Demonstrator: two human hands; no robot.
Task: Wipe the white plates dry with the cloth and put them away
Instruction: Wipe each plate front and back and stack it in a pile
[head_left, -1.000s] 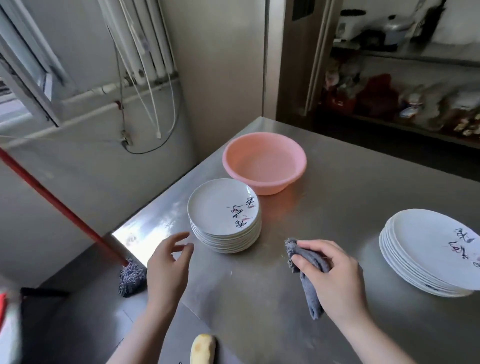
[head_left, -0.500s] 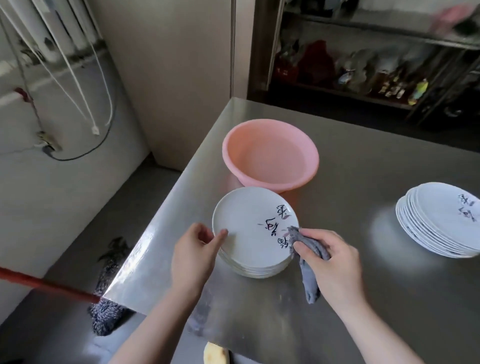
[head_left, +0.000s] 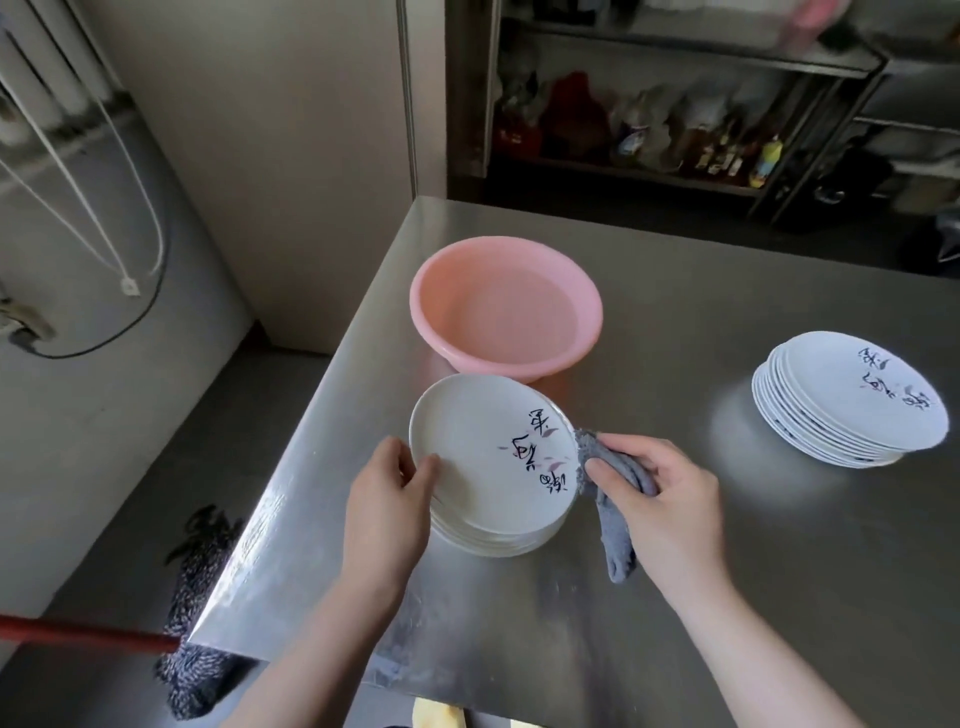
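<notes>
Plates in two stacks sat on the steel table (head_left: 675, 597), and how far the job had got could only be judged from how they lay. Largest after the table was the pink basin (head_left: 506, 306), at the far middle, just behind the near stack; whether it held water could not be told. The right stack (head_left: 847, 400) stood well apart at the right edge, its plates fanned a little, and it looked like the finished pile, though nothing showed for certain that those plates were dry. The near stack (head_left: 493, 530) sat near the table's left edge and looked like the pile still to be wiped, several plates deep. Its top plate (head_left: 488, 452), white with dark brush lettering, was tilted up off the others, its left side raised. The left hand (head_left: 387, 499) pinched that plate's left rim, thumb on the upper face and fingers curled under. The right hand (head_left: 662, 499) clenched a grey cloth (head_left: 615, 499), one bunched end touching the plate's right rim and the other end hanging down to the table. So the wipe of this plate seemed only just beginning: the cloth sat at the edge and had not yet covered the face. Left to do, by this reckoning, were this plate, the rest of the near stack beneath it, and the putting away. At the table's near left corner a mop (head_left: 197, 649) with a red handle leaned low.
</notes>
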